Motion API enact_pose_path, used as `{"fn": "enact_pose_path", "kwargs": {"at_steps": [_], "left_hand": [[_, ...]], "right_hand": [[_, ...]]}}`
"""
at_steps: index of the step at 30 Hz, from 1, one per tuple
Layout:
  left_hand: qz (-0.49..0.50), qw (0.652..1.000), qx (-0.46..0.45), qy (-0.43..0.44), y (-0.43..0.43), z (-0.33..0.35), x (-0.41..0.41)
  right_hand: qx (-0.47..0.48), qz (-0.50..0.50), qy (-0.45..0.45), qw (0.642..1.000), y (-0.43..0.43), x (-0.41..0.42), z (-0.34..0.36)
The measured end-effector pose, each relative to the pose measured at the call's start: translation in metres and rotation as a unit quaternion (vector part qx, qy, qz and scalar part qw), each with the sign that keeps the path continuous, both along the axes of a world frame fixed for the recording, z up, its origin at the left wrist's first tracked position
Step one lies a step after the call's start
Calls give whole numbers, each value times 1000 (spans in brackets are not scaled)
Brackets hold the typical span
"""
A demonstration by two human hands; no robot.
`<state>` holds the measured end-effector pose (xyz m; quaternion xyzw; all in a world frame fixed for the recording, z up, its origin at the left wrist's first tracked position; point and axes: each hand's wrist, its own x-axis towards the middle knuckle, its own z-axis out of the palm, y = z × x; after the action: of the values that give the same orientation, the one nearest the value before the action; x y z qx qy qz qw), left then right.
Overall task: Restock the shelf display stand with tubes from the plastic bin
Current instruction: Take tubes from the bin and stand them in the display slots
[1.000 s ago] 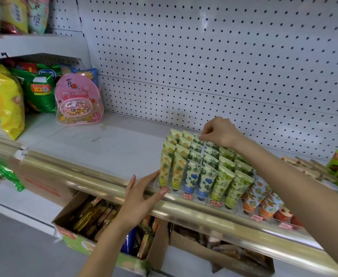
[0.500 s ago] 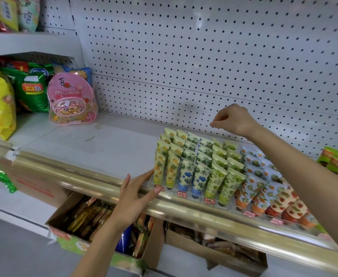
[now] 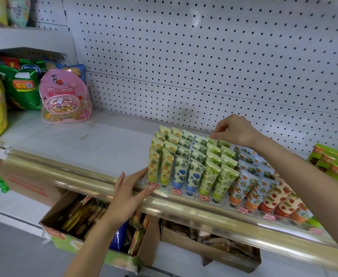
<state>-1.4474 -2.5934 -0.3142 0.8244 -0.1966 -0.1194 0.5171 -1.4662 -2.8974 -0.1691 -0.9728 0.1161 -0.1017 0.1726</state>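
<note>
Right hand (image 3: 235, 131) in pinch on rear tube (image 3: 212, 141)

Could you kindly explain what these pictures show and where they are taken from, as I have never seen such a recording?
There is no machine here: a person works with two bare hands, and every picture comes from one wide-angle camera worn on the head, looking forward and down. On the white metal shelf stands a clear plastic display stand filled with upright printed tubes in yellow, blue-flowered and green rows. The left hand lies open, its straight fingers touching the stand's front left corner. The right hand reaches to the back row and pinches the top of a green leaf-patterned tube. Further left on the shelf sits a pink see-through plastic bag.
</note>
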Motion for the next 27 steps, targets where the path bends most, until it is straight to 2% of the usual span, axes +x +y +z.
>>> {"fn": "enact_pose_path", "kwargs": {"at_steps": [24, 27], "left_hand": [[0, 1000, 1, -6, -1, 3, -2], [2, 1000, 1, -7, -1, 3, -2]], "right_hand": [[-19, -6, 11, 1000, 3, -3, -1], [-1, -14, -13, 1000, -2, -7, 10]]}}
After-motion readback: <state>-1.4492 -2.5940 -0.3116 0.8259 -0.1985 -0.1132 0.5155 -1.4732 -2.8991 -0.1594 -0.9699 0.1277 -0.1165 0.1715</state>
